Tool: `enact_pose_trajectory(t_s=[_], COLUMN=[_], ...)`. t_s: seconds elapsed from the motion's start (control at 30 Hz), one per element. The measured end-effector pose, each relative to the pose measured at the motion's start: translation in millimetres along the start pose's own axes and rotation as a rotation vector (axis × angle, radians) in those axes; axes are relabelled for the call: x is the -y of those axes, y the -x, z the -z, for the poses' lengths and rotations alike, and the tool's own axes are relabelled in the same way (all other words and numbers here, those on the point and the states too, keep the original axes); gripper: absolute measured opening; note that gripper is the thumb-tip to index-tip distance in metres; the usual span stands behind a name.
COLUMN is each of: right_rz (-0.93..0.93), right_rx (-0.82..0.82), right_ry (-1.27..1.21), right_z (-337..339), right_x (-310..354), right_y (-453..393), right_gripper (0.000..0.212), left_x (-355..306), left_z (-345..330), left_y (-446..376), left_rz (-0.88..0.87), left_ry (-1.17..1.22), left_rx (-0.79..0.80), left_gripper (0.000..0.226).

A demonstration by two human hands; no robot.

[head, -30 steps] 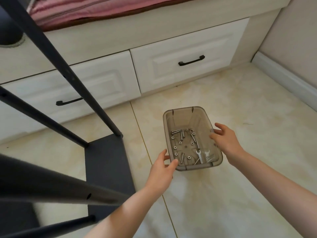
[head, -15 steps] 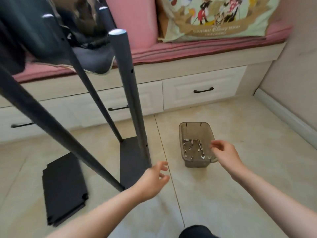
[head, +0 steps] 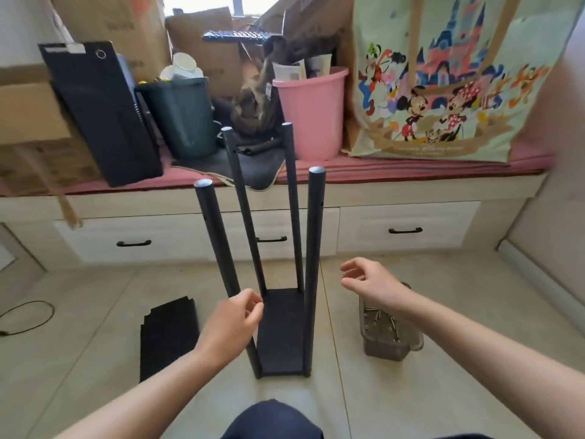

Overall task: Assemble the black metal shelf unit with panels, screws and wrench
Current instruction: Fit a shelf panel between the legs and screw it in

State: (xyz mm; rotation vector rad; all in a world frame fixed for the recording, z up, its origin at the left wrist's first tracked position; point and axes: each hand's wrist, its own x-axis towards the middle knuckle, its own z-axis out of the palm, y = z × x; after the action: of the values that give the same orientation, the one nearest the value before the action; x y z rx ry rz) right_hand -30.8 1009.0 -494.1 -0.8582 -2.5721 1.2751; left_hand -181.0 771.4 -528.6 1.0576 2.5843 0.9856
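Note:
The black shelf frame stands upright on the tiled floor: several round posts (head: 315, 248) rise from a black bottom panel (head: 280, 337). Loose black panels (head: 169, 335) lie flat on the floor to its left. A translucent plastic bin (head: 391, 339) with screws and a wrench sits on the floor to the right. My left hand (head: 231, 324) hovers in front of the near left post, fingers loosely curled, holding nothing. My right hand (head: 372, 280) floats above the bin's far end, fingers relaxed and empty.
A bench with white drawers (head: 402, 229) runs across the back, loaded with a pink bucket (head: 311, 115), a dark bin (head: 182, 115), a black case (head: 101, 115), cardboard boxes and a cartoon tote bag (head: 443, 77). A black cable (head: 25, 315) lies at left. My knee (head: 272, 419) shows at the bottom.
Both hands let go of the screw bin, which now rests on the floor at right. My view rose, bringing the whole upright frame and the bench top into sight.

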Motion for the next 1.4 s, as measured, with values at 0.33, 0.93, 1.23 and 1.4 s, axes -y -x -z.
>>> enact_pose_trajectory(t_s=[0.33,0.93,1.23,1.4], right_rz=[0.096,0.060,0.075,0.093], right_rx=[-0.019,-0.321,-0.347,-0.265], right_ry=[-0.168,-0.190,-0.223,-0.146], right_z=[-33.7,-50.3,-36.2,-21.0], right_x=[35.0,40.7,28.6,17.8], right_y=[-11.6,-23.1,-24.6,-18.6], right_gripper=[0.048,0.011,0.030,0.063], left_x=[6.1,0.1,-22.8,-44.6], left_z=[46.8,35.4,17.7,4.1], left_y=[-26.9,-24.1,-9.8,-5.0], left_rz=[0.124,0.119,-0.111,-0.251], left_ry=[0.125,0.359,0.104,0.003], left_rx=[-0.212,-0.321,-0.161,-0.145], left_gripper=[0.032,0.010,0.025,0.036])
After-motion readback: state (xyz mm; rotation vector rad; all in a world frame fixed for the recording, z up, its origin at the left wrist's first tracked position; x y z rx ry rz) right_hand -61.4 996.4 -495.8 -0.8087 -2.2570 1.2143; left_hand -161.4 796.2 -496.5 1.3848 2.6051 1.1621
